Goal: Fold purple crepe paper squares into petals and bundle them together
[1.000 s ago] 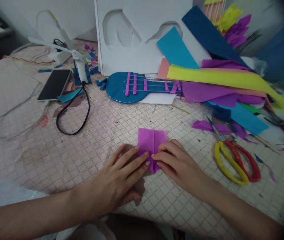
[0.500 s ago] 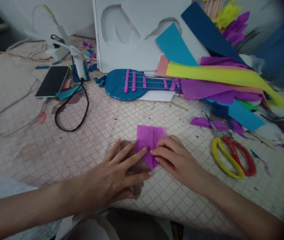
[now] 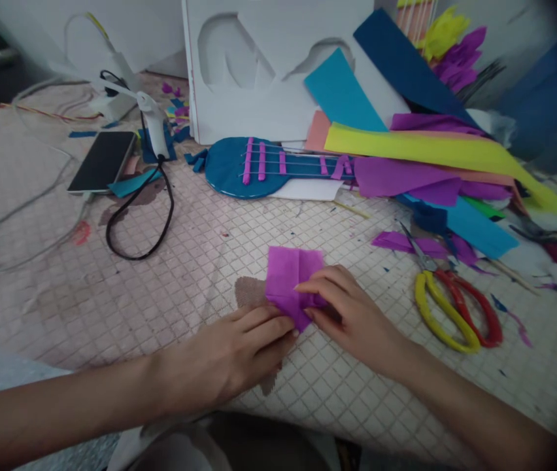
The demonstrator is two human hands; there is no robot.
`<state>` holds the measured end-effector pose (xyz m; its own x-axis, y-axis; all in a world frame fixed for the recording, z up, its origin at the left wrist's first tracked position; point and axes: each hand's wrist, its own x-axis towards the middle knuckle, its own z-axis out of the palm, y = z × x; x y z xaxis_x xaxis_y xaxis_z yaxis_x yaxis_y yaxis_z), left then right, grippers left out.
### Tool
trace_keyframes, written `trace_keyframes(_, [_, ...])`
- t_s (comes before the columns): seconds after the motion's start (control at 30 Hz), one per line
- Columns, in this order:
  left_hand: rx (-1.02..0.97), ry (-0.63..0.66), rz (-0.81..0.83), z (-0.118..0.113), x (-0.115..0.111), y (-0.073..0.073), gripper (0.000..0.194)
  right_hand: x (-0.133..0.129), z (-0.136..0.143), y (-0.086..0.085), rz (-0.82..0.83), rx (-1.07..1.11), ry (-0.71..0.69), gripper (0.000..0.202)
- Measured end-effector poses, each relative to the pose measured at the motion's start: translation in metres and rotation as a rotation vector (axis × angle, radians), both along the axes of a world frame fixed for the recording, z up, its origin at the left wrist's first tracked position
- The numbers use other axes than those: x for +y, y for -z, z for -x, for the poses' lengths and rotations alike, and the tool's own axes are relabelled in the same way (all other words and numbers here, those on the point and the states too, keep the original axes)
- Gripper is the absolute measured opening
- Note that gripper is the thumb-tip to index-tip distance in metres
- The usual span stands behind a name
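A small piece of purple crepe paper (image 3: 288, 271) lies on the table in front of me, creased down its middle and folded to a point at the near end. At that point, along the lower left edge, my left hand (image 3: 246, 343) is closed, its fingertips against the paper. From the right, my right hand (image 3: 352, 311) pinches the lower right edge, thumb below and index finger on top. Part of the right fold is hidden under its fingers. Scissors (image 3: 448, 301) with one yellow and one red handle rest to the right of that hand.
Behind the paper lies a blue ukulele-shaped craft piece (image 3: 244, 167) with purple strips. Yellow crepe paper (image 3: 406, 144) and other coloured strips are heaped at the right. A phone (image 3: 102, 162) and a white handheld device (image 3: 153, 124) with a black cord loop sit at the left.
My left hand has drawn its spread fingers together and moved down to the paper's near point. The right fingers have shifted slightly, lifting the right edge a little.
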<state>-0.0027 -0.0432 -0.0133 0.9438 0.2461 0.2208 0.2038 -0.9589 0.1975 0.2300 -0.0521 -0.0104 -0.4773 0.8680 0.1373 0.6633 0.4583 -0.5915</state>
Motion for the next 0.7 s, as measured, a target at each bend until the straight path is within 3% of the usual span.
trace_keyframes(0.37, [-0.045,-0.044,0.115,-0.0032,0.0026,-0.0009,0.038,0.002,-0.0006,-0.0009,0.013,0.013,0.006,0.023])
trace_keyframes(0.7, [0.072,-0.041,0.158,-0.0059,0.0016,-0.0042,0.043,0.0015,-0.0019,-0.0023,0.021,-0.001,-0.003,0.027])
